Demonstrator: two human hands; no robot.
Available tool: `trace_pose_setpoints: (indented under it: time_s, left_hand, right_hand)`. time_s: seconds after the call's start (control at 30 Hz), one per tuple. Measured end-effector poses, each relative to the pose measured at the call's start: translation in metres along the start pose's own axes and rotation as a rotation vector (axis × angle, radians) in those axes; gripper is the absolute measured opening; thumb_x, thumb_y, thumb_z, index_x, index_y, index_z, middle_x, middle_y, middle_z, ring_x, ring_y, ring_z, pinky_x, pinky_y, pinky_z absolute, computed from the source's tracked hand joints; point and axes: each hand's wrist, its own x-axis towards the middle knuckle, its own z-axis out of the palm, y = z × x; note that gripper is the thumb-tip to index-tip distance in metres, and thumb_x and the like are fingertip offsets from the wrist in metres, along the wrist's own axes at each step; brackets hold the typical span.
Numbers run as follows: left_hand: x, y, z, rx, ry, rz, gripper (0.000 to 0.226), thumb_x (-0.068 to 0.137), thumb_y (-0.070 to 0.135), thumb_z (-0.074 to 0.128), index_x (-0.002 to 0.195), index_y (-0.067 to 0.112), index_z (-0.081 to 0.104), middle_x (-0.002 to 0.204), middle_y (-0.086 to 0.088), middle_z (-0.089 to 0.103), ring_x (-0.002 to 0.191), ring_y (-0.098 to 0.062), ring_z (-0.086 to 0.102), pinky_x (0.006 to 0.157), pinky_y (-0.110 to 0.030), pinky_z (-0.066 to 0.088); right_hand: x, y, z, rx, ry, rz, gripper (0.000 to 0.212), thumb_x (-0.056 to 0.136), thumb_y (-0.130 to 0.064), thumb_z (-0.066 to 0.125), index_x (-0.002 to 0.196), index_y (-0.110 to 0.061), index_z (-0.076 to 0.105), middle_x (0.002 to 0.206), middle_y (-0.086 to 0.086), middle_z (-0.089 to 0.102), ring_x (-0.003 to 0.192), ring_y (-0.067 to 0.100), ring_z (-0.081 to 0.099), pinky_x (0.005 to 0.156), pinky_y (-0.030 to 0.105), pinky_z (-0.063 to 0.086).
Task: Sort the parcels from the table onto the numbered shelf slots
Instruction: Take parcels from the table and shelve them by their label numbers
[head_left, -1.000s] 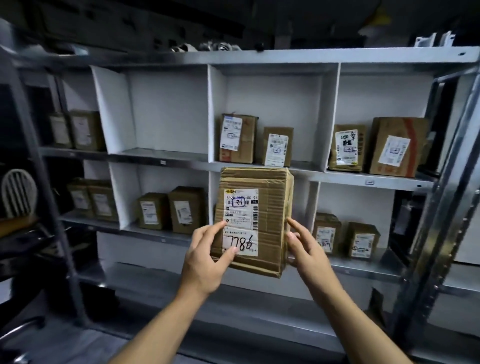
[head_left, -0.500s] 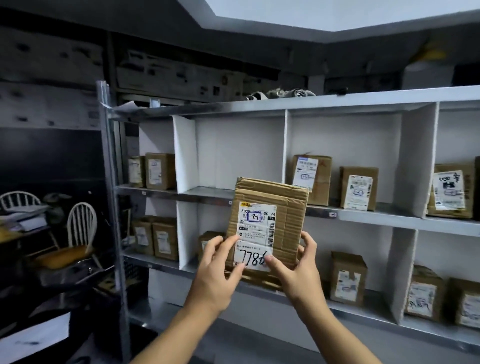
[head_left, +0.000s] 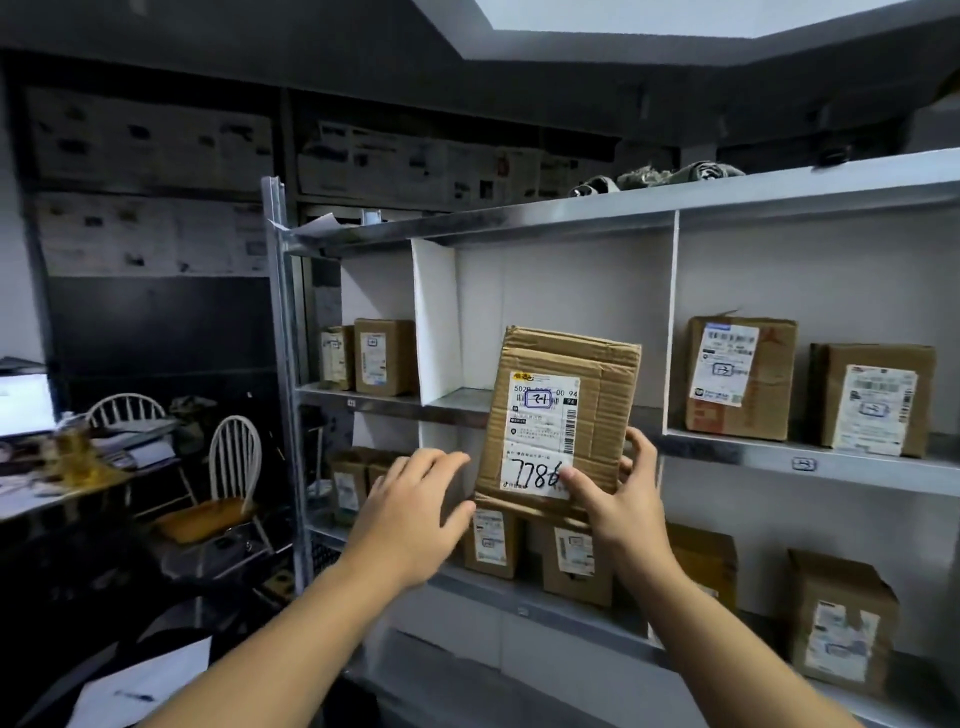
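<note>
While the right hand (head_left: 618, 499) grips its btm-right corner, the parcel (head_left: 563, 374) is held up, slightly tilted, in front of the shelf unit (head_left: 727, 451), across the front edge of the upper board at the middle slot. It's a brown corrugated box, creased. The white label (head_left: 543, 415) on its front has barcodes, a blue-boxed mark near the top and black handwritten "778…" at the btm, w/ the last digit partly under the thumb (head_left: 571, 480). The other fingers curl round the box's right edge. The left hand (head_left: 410, 514) is open w/ fingers spread, just left of the box's lower part; can't tell if its thumb touches.

The unit is grey metal w/ white dividers (head_left: 436, 322).
- **Upper row:** the left slot has 2 small upper-left boxes (head_left: 384, 356) side by side. The right slot has 2 bigger upper-right boxes (head_left: 740, 376), upright, labels facing out.
- **Lower row:** the left slot holds lower-left boxes (head_left: 348, 486), partly behind the left hand. The middle slot has 2 lower-middle boxes (head_left: 491, 540) right below the held parcel. The right slot has 2 lower-right boxes (head_left: 836, 618).
</note>
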Motion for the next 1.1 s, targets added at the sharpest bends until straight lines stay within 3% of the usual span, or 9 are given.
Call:
trace_pose_setpoints:
  time_s: [0.2, 0.3, 0.53, 1.1]
  left_hand:
    - [0.060, -0.051, 0.024, 0.177, -0.087, -0.020, 0.049, 0.093, 0.050, 0.045, 0.139, 0.036, 0.036, 0.134, 0.014, 0.040, 0.122, -0.011, 0.036, 0.104, -0.032, 0.034]
    - [0.101, -0.072, 0.037, 0.192, -0.074, -0.017, 0.051, 0.093, 0.050, 0.046, 0.141, 0.034, 0.037, 0.134, 0.014, 0.040, 0.123, -0.011, 0.037, 0.104, -0.032, 0.034]
    - [0.170, -0.116, 0.088, 0.184, -0.024, -0.053, 0.045, 0.092, 0.052, 0.047, 0.134, 0.038, 0.041, 0.126, 0.020, 0.041, 0.119, -0.007, 0.038, 0.101, -0.029, 0.036]
    - [0.279, -0.224, 0.179, -0.015, -0.015, 0.065, 0.044, 0.093, 0.048, 0.047, 0.136, 0.038, 0.039, 0.130, 0.020, 0.040, 0.120, -0.003, 0.036, 0.102, -0.028, 0.036]
  right_hand:
    - [0.086, 0.024, 0.031, -0.009, 0.004, -0.054, 0.075, 0.080, -0.035, 0.081, 0.126, -0.056, 0.026, 0.125, -0.010, 0.055, 0.113, 0.012, 0.060, 0.095, 0.040, 0.055]
    - [0.136, 0.035, 0.047, -0.031, 0.021, -0.088, 0.077, 0.080, -0.034, 0.082, 0.132, -0.048, 0.028, 0.125, -0.009, 0.056, 0.109, 0.008, 0.060, 0.089, 0.030, 0.054]
    - [0.246, 0.068, 0.087, -0.083, 0.040, -0.084, 0.080, 0.080, -0.034, 0.082, 0.140, -0.040, 0.029, 0.130, 0.000, 0.054, 0.117, 0.020, 0.058, 0.100, 0.051, 0.052]
    - [0.335, 0.162, 0.177, -0.356, 0.060, 0.022, 0.082, 0.082, -0.037, 0.079, 0.143, -0.039, 0.023, 0.134, -0.001, 0.058, 0.120, 0.022, 0.059, 0.099, 0.043, 0.052]
